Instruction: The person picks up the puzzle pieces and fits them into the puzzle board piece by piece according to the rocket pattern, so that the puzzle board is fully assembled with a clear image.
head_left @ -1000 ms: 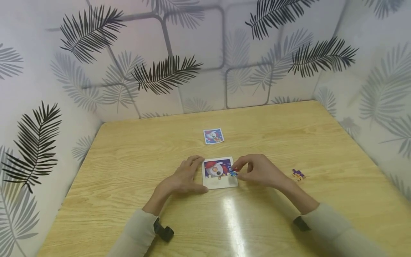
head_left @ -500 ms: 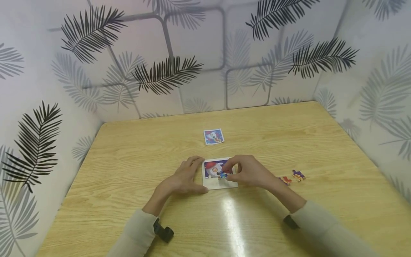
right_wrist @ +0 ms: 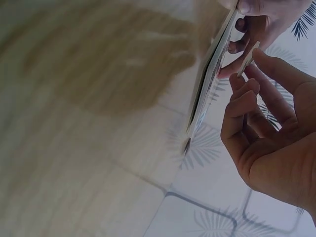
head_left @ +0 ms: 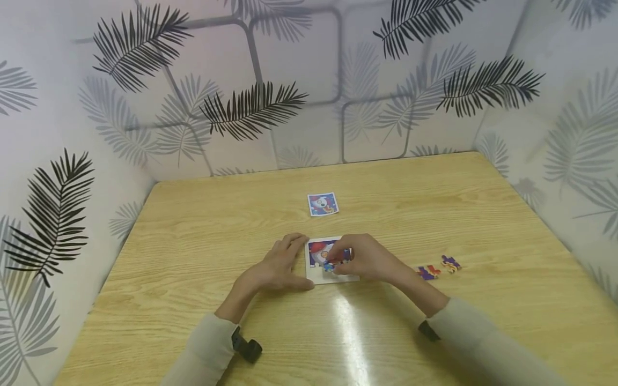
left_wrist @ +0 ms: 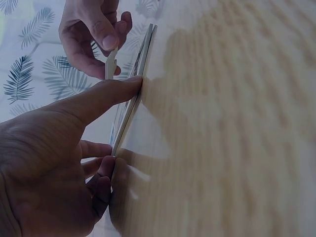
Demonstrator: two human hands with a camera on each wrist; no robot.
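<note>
A small jigsaw puzzle tray (head_left: 318, 276) lies on the table, partly filled with a picture of a white animal in a red hat. My left hand (head_left: 276, 271) holds the tray's left side, thumb at the near corner and fingers at the far one. Between thumb and fingertips, my right hand (head_left: 367, 260) pinches a blue puzzle piece (head_left: 329, 266) over the tray's lower middle. Seen edge-on in the right wrist view, the piece (right_wrist: 248, 59) is tilted and held off the tray. The right hand covers part of the picture.
Two loose puzzle pieces, one red and purple (head_left: 428, 272), one purple and yellow (head_left: 451, 263), lie to the right on the wooden table (head_left: 217, 214). A small picture card (head_left: 323, 205) with the same animal lies beyond the tray. Leaf-patterned walls (head_left: 299, 123) border the table.
My right hand has carried the blue piece leftward from the tray's right edge to its lower middle. The red and purple piece has come into view behind the forearm. My left hand stays put.
</note>
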